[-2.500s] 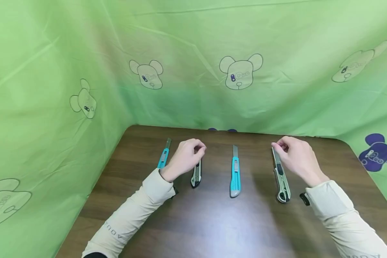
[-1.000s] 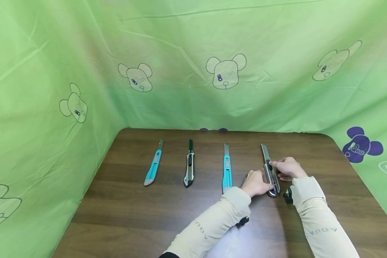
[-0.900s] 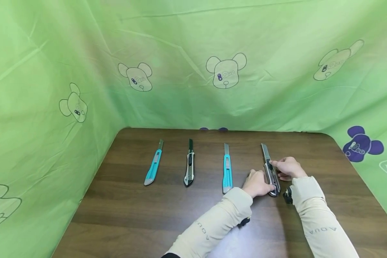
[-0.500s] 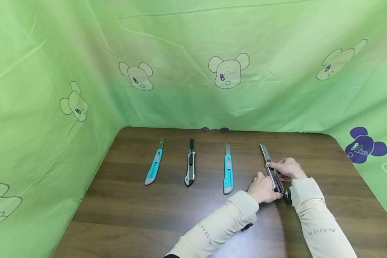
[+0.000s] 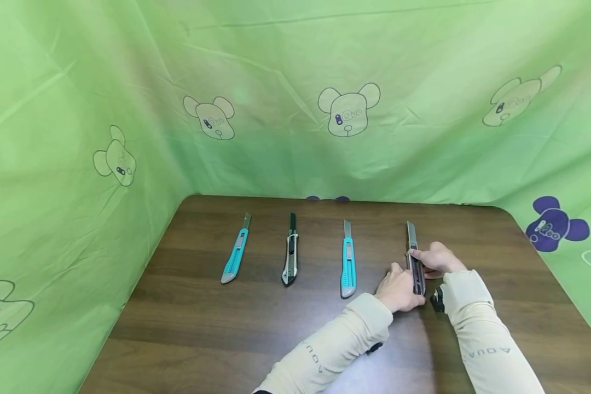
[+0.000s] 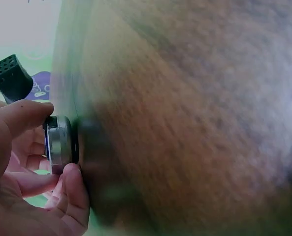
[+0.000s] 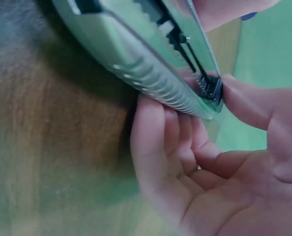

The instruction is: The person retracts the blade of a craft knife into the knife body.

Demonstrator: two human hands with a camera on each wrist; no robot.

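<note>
At the right end of a row, a metal-bodied box cutter [image 5: 417, 276] points its bare blade toward the back of the table. My left hand [image 5: 399, 287] pinches its rear end between thumb and fingers. Farther up the body, my right hand [image 5: 438, 259] grips it, the thumb by the black slider. The right wrist view shows those fingers curled beneath the cutter's ribbed side [image 7: 150, 73]. From the left wrist view, the cutter's butt end [image 6: 59, 145] sits between thumb and fingertips, close to the tabletop. Whether it touches the table I cannot tell.
To the left lie a turquoise cutter [image 5: 347, 268], a silver-and-black cutter [image 5: 290, 257] and another turquoise cutter [image 5: 235, 257], all with blades out. They rest on a brown wooden table [image 5: 202, 328]. Green printed cloth [image 5: 276, 164] hangs behind and along the sides.
My left hand has come across from the silver-and-black cutter to the rightmost one. My right hand has moved from its blade tip down to the body. Lately the cutter has turned straighter.
</note>
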